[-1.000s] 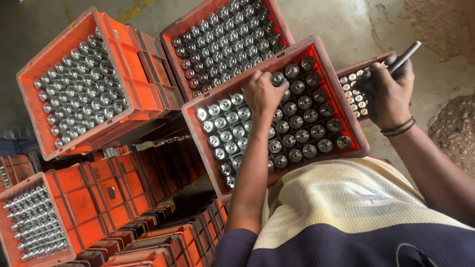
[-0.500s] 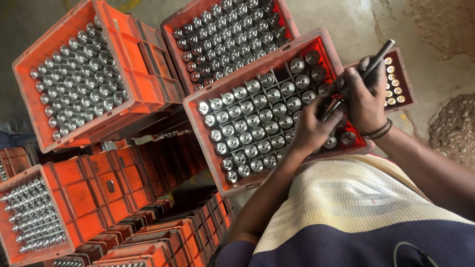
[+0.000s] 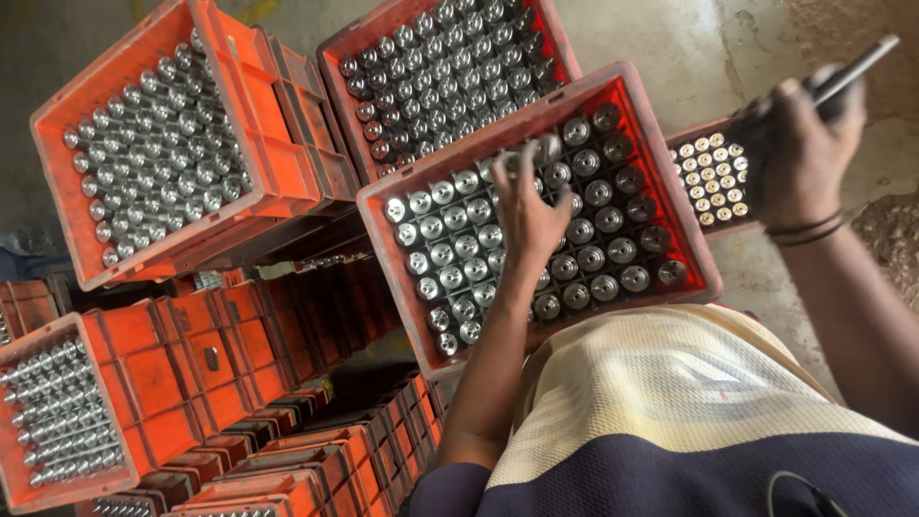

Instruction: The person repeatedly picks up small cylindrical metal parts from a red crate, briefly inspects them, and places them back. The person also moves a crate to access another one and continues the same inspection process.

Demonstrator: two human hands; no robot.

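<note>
Reaching over the nearest red crate point(image 3: 670, 206), the left hand point(image 3: 526, 206) pinches one round metal part point(image 3: 548, 148) between thumb and fingertips, lifted just above the rows of similar silvery parts standing upright in that crate. The right hand point(image 3: 795, 153) is raised to the right, above the crate's right wall, fingers wrapped around a slim dark rod-like tool point(image 3: 855, 69) whose tip points far and right; what sort of tool it is seems unclear from this angle. Just beyond that hand sits a smaller crate point(image 3: 708, 144) of brass-coloured pieces. Farther off stand two more orange crates point(image 3: 273, 153) packed with metal parts, with stacked crates point(image 3: 172, 383) at near left.
</note>
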